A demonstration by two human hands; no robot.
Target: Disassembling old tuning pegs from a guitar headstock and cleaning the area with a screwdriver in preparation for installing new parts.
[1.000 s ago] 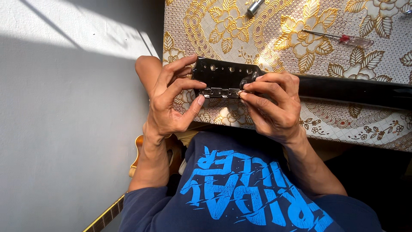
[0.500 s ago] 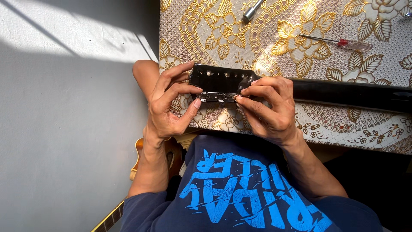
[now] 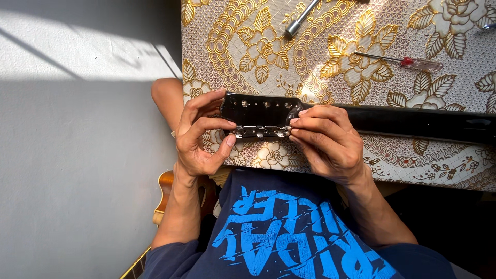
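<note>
Head view looks straight down on both hands, which meet over a black guitar headstock with a row of small silver posts [image 3: 261,109] lying at the near edge of the counter [image 3: 392,31]. Left hand [image 3: 199,139] sits at 9 o'clock of the headstock, its fingers curled over the top edge and its thumb pressed up against a thin silver metal strip of tuning machines [image 3: 258,133] that runs along the headstock's lower edge. Right hand [image 3: 325,142] sits at 3 o'clock, fingertips pinched on the other end of the same strip, with the knuckles covering the spot where headstock meets neck. Both hands are thus closed on the strip, one at each end, and the strip touches the headstock.

From the right hand, the glossy black guitar neck [image 3: 423,121] stretches away toward 3 o'clock across the counter, which wears a cream cloth printed with gold flowers and leaves. At 1 o'clock from the hands lies a slim screwdriver with a clear and red handle [image 3: 408,62]. At 12 o'clock, near the far edge of the view, lies a silver tubular metal tool [image 3: 302,18], tilted. At 7 o'clock, below the left forearm, part of an orange-brown wooden guitar body [image 3: 165,196] shows against the grey floor [image 3: 77,181].
</note>
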